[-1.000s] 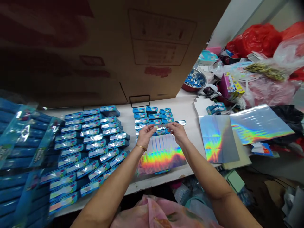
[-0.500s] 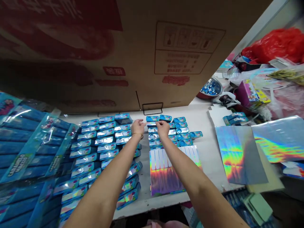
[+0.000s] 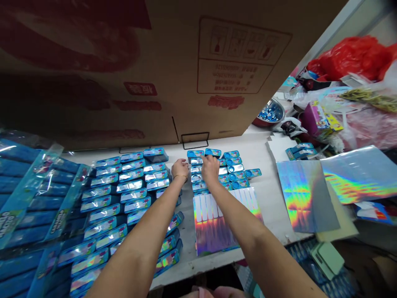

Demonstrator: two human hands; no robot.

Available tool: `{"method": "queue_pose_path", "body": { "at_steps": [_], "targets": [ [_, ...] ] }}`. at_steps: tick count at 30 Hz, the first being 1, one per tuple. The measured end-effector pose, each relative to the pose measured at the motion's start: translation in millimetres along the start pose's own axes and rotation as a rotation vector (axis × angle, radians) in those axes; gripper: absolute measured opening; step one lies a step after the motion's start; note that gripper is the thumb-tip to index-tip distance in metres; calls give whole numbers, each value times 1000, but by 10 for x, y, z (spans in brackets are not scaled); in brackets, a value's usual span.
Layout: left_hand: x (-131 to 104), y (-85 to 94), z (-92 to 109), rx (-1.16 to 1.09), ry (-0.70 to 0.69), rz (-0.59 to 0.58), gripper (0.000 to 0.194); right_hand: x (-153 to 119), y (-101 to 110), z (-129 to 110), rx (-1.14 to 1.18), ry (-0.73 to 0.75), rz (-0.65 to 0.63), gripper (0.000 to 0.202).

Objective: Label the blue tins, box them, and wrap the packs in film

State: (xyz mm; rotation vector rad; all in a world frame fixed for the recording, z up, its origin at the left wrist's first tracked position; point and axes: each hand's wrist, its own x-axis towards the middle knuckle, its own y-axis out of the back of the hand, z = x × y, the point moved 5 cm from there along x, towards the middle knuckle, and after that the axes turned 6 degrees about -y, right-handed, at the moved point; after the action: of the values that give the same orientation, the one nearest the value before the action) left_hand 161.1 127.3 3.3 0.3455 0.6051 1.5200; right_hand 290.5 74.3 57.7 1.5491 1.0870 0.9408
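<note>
Small blue tins [image 3: 238, 175] with round marks on their lids stand in close rows ahead of me. Over the left part of these rows is my right hand [image 3: 211, 169], its fingers curled and the index fingertip at a lid; whatever it may pinch is hidden. In the gap to the left, my left hand [image 3: 180, 169] has its fingers loosely bent and apart, with nothing visible in them. Another block of blue tins [image 3: 131, 186], many with shiny strips on top, lies left of that hand. A rainbow-sheen sticker sheet [image 3: 211, 236] with rounded pale strips lies below the right-hand rows, partly behind my right forearm.
A large cardboard box [image 3: 173, 74] rises behind the tins. Plastic-wrapped blue packs [image 3: 27, 194] fill the left side. On the right are more shiny sheets [image 3: 307, 194], a metal bowl [image 3: 271, 112] of small blue pieces and a red plastic bag [image 3: 350, 60].
The pale strip stretched between both hands no longer shows between them. My left hand has come away from it, and my right hand has shifted slightly left over the tins. The view has turned slightly.
</note>
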Motion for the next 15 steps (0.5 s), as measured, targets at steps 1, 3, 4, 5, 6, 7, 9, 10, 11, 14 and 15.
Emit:
{"method": "queue_pose_path", "body": {
  "at_steps": [1,3,4,5,6,7,9,10,11,14,15],
  "targets": [
    [-29,20,27,-1,-10,3,19,-14,7,-28,-47,88,-36,33],
    [-121,88,96,0,-37,14,20,-22,35,-58,-124,228,-112,35],
    [-194,131,132,-6,-55,23,21,-19,72,-39,-140,262,-134,35],
    [-290,176,162,-23,-72,31,22,-18,132,15,-131,265,-133,37],
    [-412,217,181,-49,-86,30,24,-32,217,111,-92,245,-109,38],
    [-560,250,186,-83,-93,18,25,-73,322,254,-24,205,-63,39],
    [-923,282,148,-155,-87,-40,30,-275,556,682,174,76,71,37],
    [-1124,287,109,-178,-77,-77,34,-443,661,943,283,6,136,33],
    [-1323,291,64,-190,-69,-103,38,-645,746,1213,376,-68,192,30],
    [-1815,275,-77,-189,-22,-174,44,-1276,799,1901,517,-342,147,31],
    [-1921,257,-107,-187,-9,-205,45,-1442,768,2036,549,-412,82,34]
  ]
}}
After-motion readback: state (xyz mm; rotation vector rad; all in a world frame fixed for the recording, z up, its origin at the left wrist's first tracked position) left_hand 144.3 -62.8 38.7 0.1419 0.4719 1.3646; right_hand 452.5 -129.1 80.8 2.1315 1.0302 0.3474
